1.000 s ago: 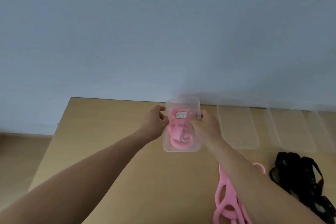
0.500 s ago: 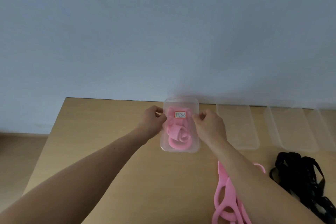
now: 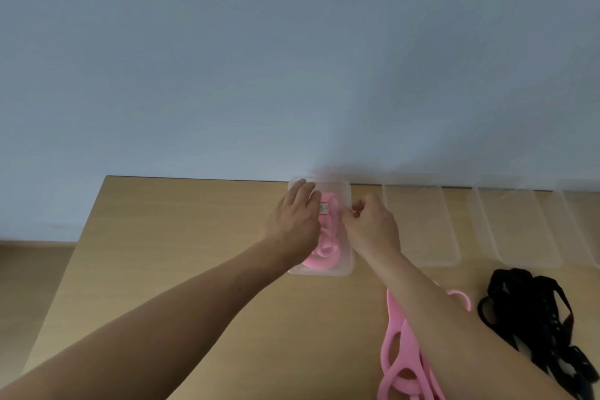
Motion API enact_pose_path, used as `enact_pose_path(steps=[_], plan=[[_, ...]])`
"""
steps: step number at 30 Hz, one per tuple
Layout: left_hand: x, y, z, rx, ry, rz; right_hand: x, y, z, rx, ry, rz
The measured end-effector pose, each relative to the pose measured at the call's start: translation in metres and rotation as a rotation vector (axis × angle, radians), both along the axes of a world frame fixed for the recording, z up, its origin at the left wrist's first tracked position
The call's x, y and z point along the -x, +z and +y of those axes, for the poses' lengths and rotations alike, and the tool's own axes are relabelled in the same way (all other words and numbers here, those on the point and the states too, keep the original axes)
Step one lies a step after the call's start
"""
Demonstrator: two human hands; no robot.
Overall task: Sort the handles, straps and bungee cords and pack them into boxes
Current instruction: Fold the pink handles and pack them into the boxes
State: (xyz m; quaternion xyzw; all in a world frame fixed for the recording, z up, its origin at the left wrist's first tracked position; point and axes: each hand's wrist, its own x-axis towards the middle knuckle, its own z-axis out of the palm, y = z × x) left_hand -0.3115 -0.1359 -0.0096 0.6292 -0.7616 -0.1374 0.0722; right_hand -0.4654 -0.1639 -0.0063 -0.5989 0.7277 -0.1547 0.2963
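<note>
Counter [image 3: 181,237]: light wood-look top, smooth, matt. Box [image 3: 344,265]: clear frosted plastic, smooth, with a small paper label [image 3: 324,208]. Empty boxes [image 3: 422,224]: same translucent plastic, faint sheen. Pink handles [image 3: 401,364]: smooth rubbery plastic, matt. Black straps [image 3: 532,312]: woven cloth, matt. Wall [image 3: 292,58]: plain, matt.

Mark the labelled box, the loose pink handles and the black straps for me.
labelled box [image 3: 346,265]: head view, near right corner.
pink handles [image 3: 396,347]: head view, loop edge.
black straps [image 3: 532,305]: head view, pile middle.
</note>
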Motion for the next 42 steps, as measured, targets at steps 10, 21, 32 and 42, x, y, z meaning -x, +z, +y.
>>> enact_pose_path(steps=[10,21,32,42], plan=[[0.014,-0.017,0.011,0.005,0.045,-0.123,0.002,-0.005,-0.002,-0.022,0.005,-0.005],[0.01,-0.019,0.007,0.034,0.035,-0.136,-0.009,0.001,-0.042,-0.002,-0.061,-0.126],[0.011,-0.021,0.007,0.033,0.019,-0.162,-0.017,-0.003,-0.038,-0.089,-0.29,-0.41],[0.009,-0.027,0.005,0.009,0.006,-0.138,-0.004,-0.003,0.016,-0.179,-0.387,-0.612]])
